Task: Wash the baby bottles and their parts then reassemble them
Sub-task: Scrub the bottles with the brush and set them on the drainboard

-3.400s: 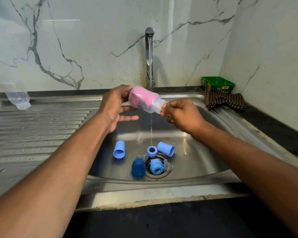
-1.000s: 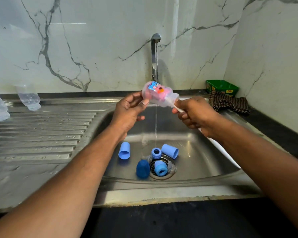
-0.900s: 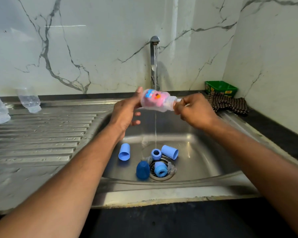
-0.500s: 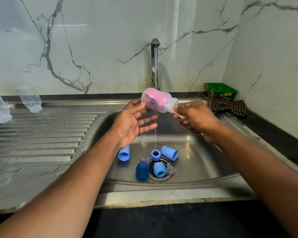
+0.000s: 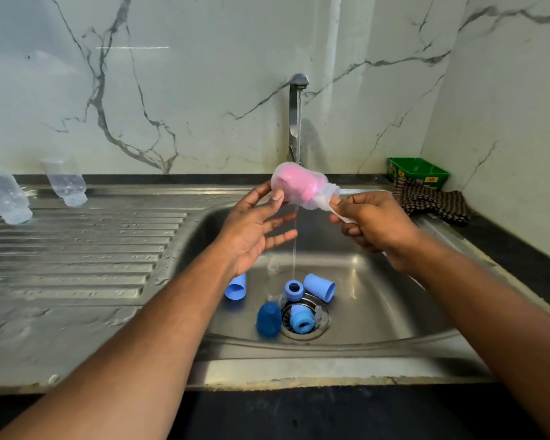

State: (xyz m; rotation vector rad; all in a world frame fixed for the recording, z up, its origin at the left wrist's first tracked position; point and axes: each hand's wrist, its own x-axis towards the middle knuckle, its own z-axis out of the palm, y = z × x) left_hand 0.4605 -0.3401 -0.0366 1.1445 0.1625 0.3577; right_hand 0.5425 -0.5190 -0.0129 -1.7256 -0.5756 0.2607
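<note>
Since half a second ago: left hand (image 5: 254, 227) opened wider, only thumb and fingertip steadying the bottle (image 5: 302, 188); right hand (image 5: 372, 222) clenched on the brush handle at its neck. Bottle tilted under the tap (image 5: 297, 82). Advice: rotate bottle, scrub base.

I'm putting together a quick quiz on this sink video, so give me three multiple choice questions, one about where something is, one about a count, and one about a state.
1. Where do the two clear bottles lie?
A. On the draining board
B. In the basin
C. By the green tub

2. How many blue parts lie in the basin?
A. Two
B. Five
C. Eight

3. The tap is:
A. Off
B. Running
C. Covered by a cloth

Answers:
A, both clear bottles rest on the ribbed draining board.
B, five blue parts sit around the drain.
B, a thin stream falls from the tap.
</note>
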